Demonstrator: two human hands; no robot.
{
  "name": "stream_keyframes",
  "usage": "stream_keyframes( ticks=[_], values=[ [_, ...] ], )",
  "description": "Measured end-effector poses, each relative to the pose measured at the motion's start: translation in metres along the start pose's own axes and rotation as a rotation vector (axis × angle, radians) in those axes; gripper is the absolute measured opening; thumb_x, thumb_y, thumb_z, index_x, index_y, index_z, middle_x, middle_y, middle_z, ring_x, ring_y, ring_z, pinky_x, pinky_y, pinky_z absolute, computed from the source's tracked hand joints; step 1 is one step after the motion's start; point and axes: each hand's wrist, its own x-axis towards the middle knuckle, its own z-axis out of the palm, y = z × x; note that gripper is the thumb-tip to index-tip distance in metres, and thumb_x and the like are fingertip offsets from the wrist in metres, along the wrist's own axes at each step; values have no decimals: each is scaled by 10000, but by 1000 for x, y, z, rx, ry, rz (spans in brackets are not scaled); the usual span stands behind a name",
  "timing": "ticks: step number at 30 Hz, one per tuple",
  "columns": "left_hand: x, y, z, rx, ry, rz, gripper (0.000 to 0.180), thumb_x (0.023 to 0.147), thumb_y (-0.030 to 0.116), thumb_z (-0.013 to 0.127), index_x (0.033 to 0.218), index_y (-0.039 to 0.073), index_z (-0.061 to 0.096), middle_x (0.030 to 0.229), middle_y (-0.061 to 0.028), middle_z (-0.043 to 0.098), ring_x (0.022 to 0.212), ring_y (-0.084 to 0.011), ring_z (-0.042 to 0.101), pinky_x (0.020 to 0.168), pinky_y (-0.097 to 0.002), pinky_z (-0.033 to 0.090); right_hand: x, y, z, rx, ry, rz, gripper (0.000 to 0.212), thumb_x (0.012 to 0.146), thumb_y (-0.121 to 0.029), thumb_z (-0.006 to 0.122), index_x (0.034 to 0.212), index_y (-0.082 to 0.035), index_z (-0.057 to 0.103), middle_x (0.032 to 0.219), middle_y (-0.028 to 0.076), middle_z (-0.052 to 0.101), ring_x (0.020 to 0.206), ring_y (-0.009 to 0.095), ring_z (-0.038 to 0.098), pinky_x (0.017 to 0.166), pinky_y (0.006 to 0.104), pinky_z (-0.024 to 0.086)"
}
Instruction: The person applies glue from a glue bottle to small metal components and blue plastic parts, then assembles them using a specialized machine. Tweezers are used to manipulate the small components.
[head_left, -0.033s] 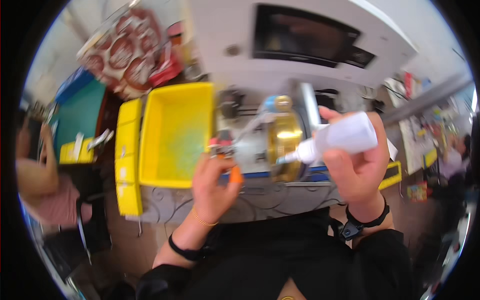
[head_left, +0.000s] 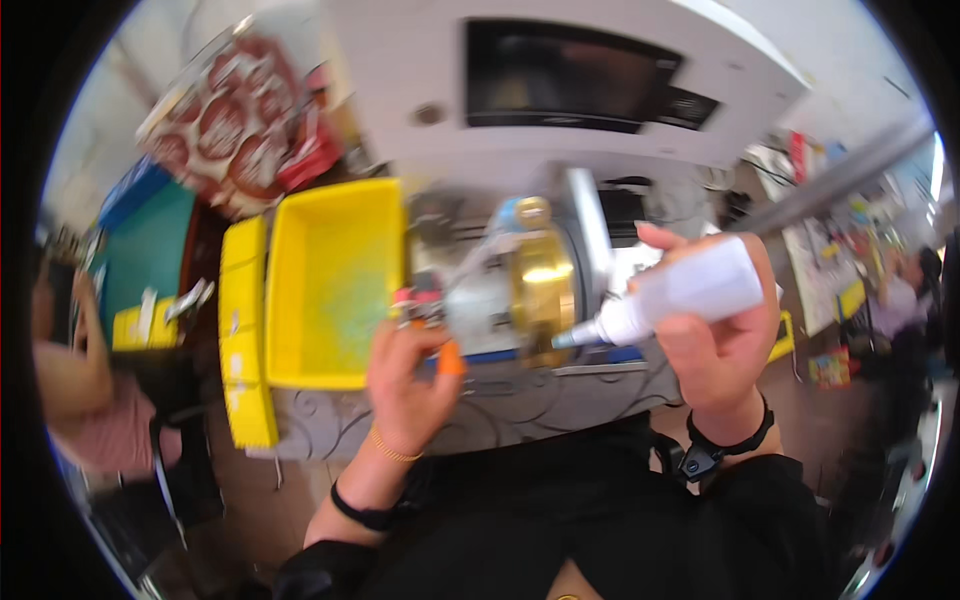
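My right hand (head_left: pixel 715 330) is closed around a white squeeze bottle (head_left: pixel 700 285), held tilted with its tapered nozzle pointing left and down. The nozzle tip appears over the near part of a gold-coloured wheel (head_left: pixel 543 285); whether they touch I cannot tell. To the left of the wheel, my left hand (head_left: pixel 410 385) has its fingers curled in at a small red-and-dark piece (head_left: pixel 425 298), blurred and partly hidden. Something orange (head_left: pixel 451 360) covers or sits at a fingertip of that hand. A blue part with a brass end (head_left: pixel 528 212) rises behind the wheel.
A yellow bin (head_left: pixel 335 300) stands left of my left hand, with a row of yellow boxes (head_left: pixel 243 340) along its outer side. Behind the wheel is a white panel with a dark screen (head_left: pixel 565 75). Another person's arm (head_left: pixel 75 370) shows at far left; another person sits at far right.
The whole view has shifted, so the bench appears farther left. Relative to the wheel, the bottle's nozzle has moved slightly right and nearer me. Both hands keep their grip shape.
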Motion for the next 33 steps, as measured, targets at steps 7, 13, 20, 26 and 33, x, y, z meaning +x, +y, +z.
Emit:
stream_keyframes(
  ticks=[7, 13, 20, 26, 33],
  values=[
    [-6, -5, 0, 8, -7, 3, 153, 731, -78, 669, 811, 31, 596, 761, -118, 560, 700, -255, 547, 630, -316, 440, -69, -22, -131, -107, 606, 43, 368, 919, -289, 625, 1123, -4, 514, 952, 115, 618, 857, 190, 620, 918, 399, 477],
    [-16, -11, -1, -33, 0, -137, 103, 776, -36, 670, 810, 17, 589, 797, -113, 547, 746, -241, 551, 695, -310, 436, -77, 44, -179, -566, 686, 266, 329, 878, -201, 705, 1107, -13, 563, 948, 96, 660, 878, 177, 654, 817, 307, 500],
    [-9, -5, 5, -14, 17, -108, 118, 756, -60, 668, 812, 16, 597, 776, -95, 539, 678, -205, 540, 638, -282, 438, -61, 51, -156, -941, 461, 250, 366, 847, -150, 726, 1164, -38, 582, 1033, 130, 690, 913, 200, 671, 841, 331, 516],
    [-6, 0, -3, -25, -4, -101, 131, 748, -65, 676, 829, 14, 610, 790, -88, 559, 671, -179, 552, 634, -268, 444, -100, 25, -99, -534, -113, 356, 218, 827, -99, 727, 1020, -56, 637, 939, 79, 669, 767, 167, 621, 724, 276, 500],
    [2, 16, -23, -244, -135, -446, 114, 793, -15, 690, 893, 26, 652, 776, -70, 640, 637, -145, 600, 598, -247, 464, -119, 59, -15, -684, -549, 179, 213, 784, -185, 732, 939, -66, 646, 876, 79, 622, 816, 269, 604, 708, 351, 496]
  ],
)
